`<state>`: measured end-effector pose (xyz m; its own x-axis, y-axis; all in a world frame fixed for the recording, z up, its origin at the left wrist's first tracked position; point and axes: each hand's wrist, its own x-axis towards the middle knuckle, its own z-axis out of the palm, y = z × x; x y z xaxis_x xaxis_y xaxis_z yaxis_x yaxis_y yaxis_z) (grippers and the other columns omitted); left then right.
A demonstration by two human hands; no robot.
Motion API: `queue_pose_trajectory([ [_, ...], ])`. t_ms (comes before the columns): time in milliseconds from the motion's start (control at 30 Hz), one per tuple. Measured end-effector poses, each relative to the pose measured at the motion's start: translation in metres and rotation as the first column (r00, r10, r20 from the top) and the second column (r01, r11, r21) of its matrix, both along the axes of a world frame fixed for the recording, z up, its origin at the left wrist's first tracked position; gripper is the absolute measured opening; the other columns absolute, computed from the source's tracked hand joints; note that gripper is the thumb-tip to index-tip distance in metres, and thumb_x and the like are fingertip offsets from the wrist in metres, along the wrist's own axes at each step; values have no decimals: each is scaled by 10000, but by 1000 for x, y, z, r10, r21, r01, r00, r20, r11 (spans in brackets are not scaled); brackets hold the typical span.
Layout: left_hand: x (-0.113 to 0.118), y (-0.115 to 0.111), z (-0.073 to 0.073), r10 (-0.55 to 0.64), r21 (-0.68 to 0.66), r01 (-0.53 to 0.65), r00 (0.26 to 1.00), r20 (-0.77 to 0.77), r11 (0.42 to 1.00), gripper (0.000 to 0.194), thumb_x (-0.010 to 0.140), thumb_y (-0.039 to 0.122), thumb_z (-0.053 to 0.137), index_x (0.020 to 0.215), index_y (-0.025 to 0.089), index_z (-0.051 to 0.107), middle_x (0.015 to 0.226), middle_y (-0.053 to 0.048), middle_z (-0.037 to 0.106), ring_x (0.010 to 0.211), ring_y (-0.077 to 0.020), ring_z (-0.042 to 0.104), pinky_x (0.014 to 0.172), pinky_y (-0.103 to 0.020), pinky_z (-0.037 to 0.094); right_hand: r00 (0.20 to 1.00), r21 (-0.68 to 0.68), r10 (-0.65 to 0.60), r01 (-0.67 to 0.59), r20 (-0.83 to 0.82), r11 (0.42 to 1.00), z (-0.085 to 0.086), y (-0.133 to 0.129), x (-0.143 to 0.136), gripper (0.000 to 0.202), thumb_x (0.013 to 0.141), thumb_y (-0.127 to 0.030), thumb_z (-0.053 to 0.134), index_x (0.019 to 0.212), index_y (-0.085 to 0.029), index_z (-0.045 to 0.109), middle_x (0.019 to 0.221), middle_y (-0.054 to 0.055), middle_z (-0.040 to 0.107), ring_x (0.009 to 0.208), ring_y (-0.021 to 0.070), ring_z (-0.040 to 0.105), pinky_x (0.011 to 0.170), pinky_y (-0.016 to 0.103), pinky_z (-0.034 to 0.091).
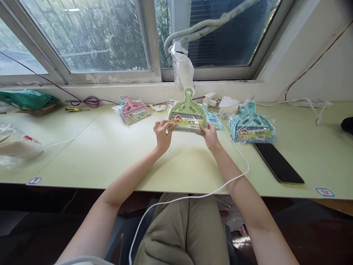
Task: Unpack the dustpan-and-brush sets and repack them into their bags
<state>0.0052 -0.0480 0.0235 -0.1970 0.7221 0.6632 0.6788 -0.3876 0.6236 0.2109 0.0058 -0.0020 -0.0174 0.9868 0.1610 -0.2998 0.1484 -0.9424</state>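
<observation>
A green dustpan and brush set (188, 107), wrapped in clear plastic with a printed label, is held up in front of me above the table. My left hand (163, 135) pinches its lower left corner, and my right hand (210, 135) grips its lower right corner. The handle points up, away from me. Partly hidden behind it lies a blue wrapped set (214, 120). To the right sits a pile of blue-green wrapped sets (251, 125). Pink and blue wrapped sets (134, 109) lie at the back left.
A black phone (278, 163) lies on the table (91, 154) at right. A white cable (245, 158) crosses my right forearm. At left are a plastic bag (16, 147), a screwdriver (75, 109) and a green bag (27, 98). White adapters (228, 104) stand by the window wall.
</observation>
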Motion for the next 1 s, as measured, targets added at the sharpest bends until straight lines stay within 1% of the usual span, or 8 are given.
queue_pose_trajectory([
  [133,-1,4,-2,-29,-14,31,988,150,999,255,933,424,551,874,238,714,1335,-75,530,1320,-278,430,1026,-404,409,1000,29,16,-16,5,999,2,-3,-1,315,696,-460,751,904,-246,649,892,-10,670,824,160,653,792,373,633],
  [267,-2,8,-5,-150,-102,198,923,355,975,281,919,431,565,1097,242,671,1187,-66,642,1136,-244,609,863,-318,517,1000,50,11,-12,18,999,4,-4,-3,348,685,-473,757,927,-247,651,905,-7,663,872,172,640,785,377,633],
  [367,-2,8,-5,-159,-81,221,870,466,972,542,873,419,649,1377,318,478,1238,-49,637,976,-186,679,814,-284,543,999,35,11,-12,30,999,4,-5,-5,382,655,-504,770,907,-245,647,875,-14,647,859,169,620,776,379,635],
  [467,-3,11,-4,-139,-66,223,783,606,972,784,826,374,721,1488,321,304,1180,-61,662,931,-164,694,831,-291,558,998,31,15,-16,55,999,6,-6,-6,399,652,-523,764,913,-246,643,867,-12,631,844,170,602,769,382,629],
  [567,-6,18,-7,-119,-172,360,658,744,917,682,811,354,734,1404,185,441,984,-63,705,877,-172,698,838,-334,583,997,54,3,-7,73,999,6,-6,-4,397,670,-511,741,948,-247,638,882,-2,621,855,182,592,767,394,618],
  [633,-7,23,-9,-114,-238,469,606,787,850,458,828,377,712,1186,114,601,889,-70,708,816,-166,693,848,-358,592,996,74,-11,5,92,997,5,-6,-3,379,681,-494,727,952,-249,627,875,-1,616,861,187,586,765,395,611],
  [700,-7,25,-11,-120,-261,515,594,796,817,349,844,419,691,993,107,648,858,-75,707,767,-154,688,848,-367,595,993,79,-16,7,119,997,4,-5,-2,369,694,-492,708,958,-253,614,892,2,623,879,192,587,764,390,605],
  [1000,-3,21,-9,-136,-238,460,643,754,856,341,885,468,600,955,134,599,873,-69,700,704,-162,694,656,-287,589,991,84,41,-52,124,995,-5,-2,-7,416,784,-539,613,1087,-255,586,1120,44,670,1009,238,646,799,418,601],
])
